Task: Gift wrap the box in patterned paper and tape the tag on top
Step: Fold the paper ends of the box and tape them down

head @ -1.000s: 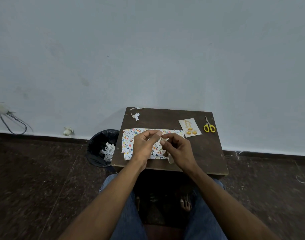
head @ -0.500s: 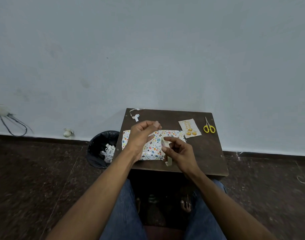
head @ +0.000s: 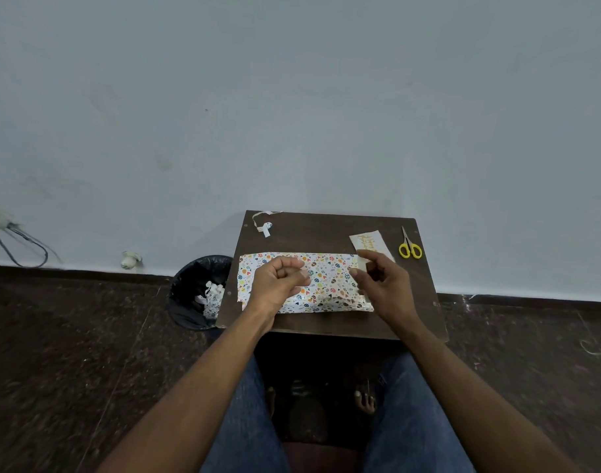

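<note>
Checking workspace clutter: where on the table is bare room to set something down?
Bare wood lies along the far edge of the table, between the tape scrap and the tag. The wrapped box, both hands and the scissors crowd the rest.

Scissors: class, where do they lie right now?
In the head view, the yellow-handled scissors lie at the table's far right corner, just right of the gift tag.

A single wide-angle head view looks forward and down from a seated person's height, facing a pale wall (head: 292, 97). The small dark table (head: 326, 233) sits near, centred low in frame, its far edge against the wall. Both forearms enter from the bottom edge; dark floor (head: 70, 353) fills either side.
</note>
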{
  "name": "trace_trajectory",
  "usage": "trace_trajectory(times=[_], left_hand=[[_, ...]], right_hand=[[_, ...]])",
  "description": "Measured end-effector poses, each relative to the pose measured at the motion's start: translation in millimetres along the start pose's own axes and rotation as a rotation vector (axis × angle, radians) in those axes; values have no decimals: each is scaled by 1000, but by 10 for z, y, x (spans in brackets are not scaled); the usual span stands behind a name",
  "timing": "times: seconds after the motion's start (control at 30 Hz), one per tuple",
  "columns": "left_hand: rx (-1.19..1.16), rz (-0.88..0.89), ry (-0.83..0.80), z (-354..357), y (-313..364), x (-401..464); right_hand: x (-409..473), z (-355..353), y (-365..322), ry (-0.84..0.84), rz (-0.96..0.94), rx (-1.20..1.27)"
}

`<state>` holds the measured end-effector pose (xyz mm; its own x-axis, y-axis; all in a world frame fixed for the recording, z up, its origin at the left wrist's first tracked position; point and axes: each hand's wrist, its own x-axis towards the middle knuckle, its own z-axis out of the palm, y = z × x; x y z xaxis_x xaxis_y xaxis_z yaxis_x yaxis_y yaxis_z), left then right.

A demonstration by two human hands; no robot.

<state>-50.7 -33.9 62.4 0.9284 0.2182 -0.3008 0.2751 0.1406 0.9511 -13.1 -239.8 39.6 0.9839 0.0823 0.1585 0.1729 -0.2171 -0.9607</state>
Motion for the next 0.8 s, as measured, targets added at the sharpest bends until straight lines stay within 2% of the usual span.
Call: trace_trajectory(times=[0.1, 0.17, 0.33, 0.4, 0.47, 0.6, 0.7, 0.73, 0.8], left_hand=[[36, -6, -7, -4, -52, -10], [55, -10, -21, 10, -80, -23], [125, -8, -36, 51, -120, -50], [131, -5, -39, 64, -120, -57], [132, -5, -44, 74, -120, -67], [135, 4, -58, 84, -129, -72], [123, -1, -61, 106, -139, -76], [116, -3, -60, 117, -141, -78], [113, -3, -58, 134, -143, -88]], right_hand=[[59, -195, 184, -49, -87, -545], [57, -311, 285, -126, -122, -808], [-9, -425, 485, -310, 45, -1000], [-50, -423, 538, -346, 81, -1021], [-91, -392, 565, -294, 52, -973], [-80, -237, 503, -31, -169, -865], [-40, -68, 261, 150, -239, -728], [-32, 0, 176, 163, -248, -671], [-36, 155, 24, 49, -184, -492]])
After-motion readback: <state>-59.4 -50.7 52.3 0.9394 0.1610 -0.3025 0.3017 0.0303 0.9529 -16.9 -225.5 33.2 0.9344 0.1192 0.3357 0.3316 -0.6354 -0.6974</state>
